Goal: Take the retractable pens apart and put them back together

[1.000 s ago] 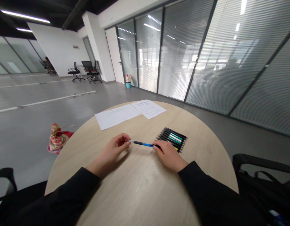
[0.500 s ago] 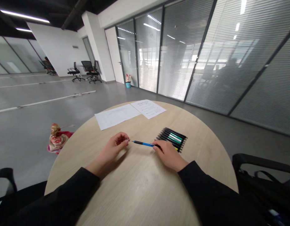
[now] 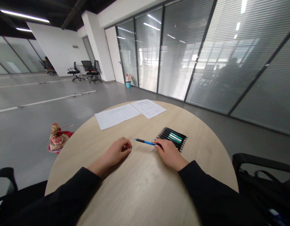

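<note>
My right hand (image 3: pixel 169 153) grips the rear end of a blue and black pen (image 3: pixel 145 142), whose tip points left and slightly away over the round wooden table (image 3: pixel 135 191). My left hand (image 3: pixel 116 152) rests on the table a short way left of the tip, apart from it. Its fingers are curled closed, pinched on something small that I cannot make out. A neat row of several black, green and white pens (image 3: pixel 173 138) lies just beyond my right hand.
Two printed paper sheets (image 3: pixel 116 116) (image 3: pixel 148 108) lie at the table's far edge. A black bag on a chair (image 3: pixel 262 182) stands at the right. A colourful bag (image 3: pixel 56 138) sits on the floor at the left. Glass partitions run behind.
My left hand has let go of the pen's tip and drawn back a little toward me, still pinched. The right hand has tilted the pen slightly away.
</note>
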